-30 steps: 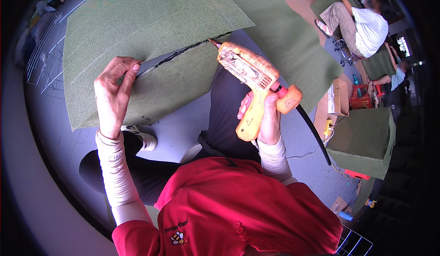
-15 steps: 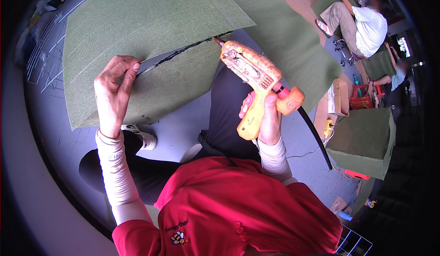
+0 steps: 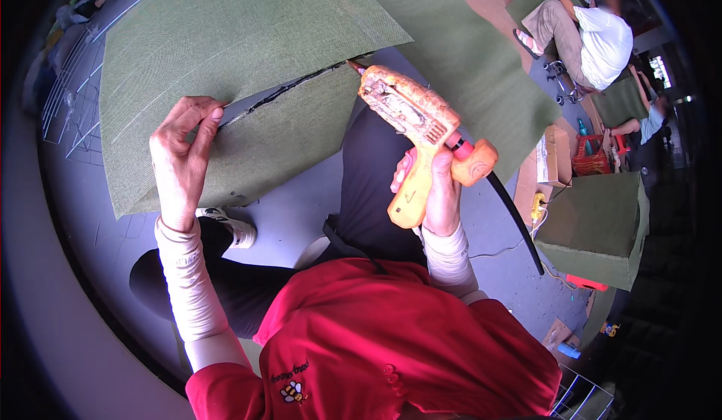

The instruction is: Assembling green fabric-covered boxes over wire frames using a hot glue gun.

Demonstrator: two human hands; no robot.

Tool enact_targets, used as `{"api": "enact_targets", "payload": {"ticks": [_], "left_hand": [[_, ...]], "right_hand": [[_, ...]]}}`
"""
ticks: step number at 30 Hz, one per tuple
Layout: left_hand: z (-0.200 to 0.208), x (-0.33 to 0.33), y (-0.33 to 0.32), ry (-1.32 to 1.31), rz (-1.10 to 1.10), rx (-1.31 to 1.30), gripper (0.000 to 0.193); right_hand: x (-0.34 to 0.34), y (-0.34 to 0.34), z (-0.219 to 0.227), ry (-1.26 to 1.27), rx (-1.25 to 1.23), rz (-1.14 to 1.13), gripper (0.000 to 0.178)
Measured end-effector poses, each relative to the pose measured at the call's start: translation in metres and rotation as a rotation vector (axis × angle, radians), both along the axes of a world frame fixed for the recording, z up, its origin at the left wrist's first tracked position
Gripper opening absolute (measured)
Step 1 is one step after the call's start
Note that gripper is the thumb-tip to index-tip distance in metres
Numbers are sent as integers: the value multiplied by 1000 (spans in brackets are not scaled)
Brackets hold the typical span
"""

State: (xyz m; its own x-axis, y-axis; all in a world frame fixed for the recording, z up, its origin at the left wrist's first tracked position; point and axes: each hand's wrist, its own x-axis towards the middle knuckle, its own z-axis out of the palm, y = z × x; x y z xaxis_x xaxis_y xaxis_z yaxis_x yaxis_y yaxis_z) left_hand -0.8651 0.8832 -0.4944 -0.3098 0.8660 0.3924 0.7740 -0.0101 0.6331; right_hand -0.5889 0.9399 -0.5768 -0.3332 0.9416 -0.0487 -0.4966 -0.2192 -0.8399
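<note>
My right hand [image 3: 445,198] grips an orange, glue-smeared hot glue gun [image 3: 418,130] by its handle. A long black glue stick [image 3: 516,218] trails out of the gun's rear. The nozzle rests at the right end of a bead of black glue [image 3: 289,90], which runs along the edge of a green woven panel [image 3: 293,130]. Above that edge lies a green woven flap [image 3: 241,36], with a narrow gap between the two. My left hand [image 3: 180,153] pinches the flap's near edge between thumb and fingers, at the left end of the gap.
At the right sits a green-covered box [image 3: 590,221], with a yellow power strip [image 3: 538,206], a cardboard box [image 3: 556,157] and a red crate [image 3: 591,158] near it. Two people sit at the upper right, the nearer [image 3: 602,48] in white. A wire rack [image 3: 75,108] stands at the left.
My left hand and the flap's edge have shifted slightly left. The glue gun has barely moved, its nozzle still at the right end of the glue bead.
</note>
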Motion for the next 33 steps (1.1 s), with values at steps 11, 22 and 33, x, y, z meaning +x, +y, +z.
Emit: {"api": "enact_targets", "payload": {"ticks": [11,22,33], "left_hand": [[-1,0,-1,7,5,15,11],[-3,-5,-1,-36,5,27,11],[-3,-5,-2,-45,13,29,13]], "right_hand": [[5,15,1,-148,23,-119,61],[8,21,1,-162,16,-91,64],[8,16,6,-177,29,-80,68]]}}
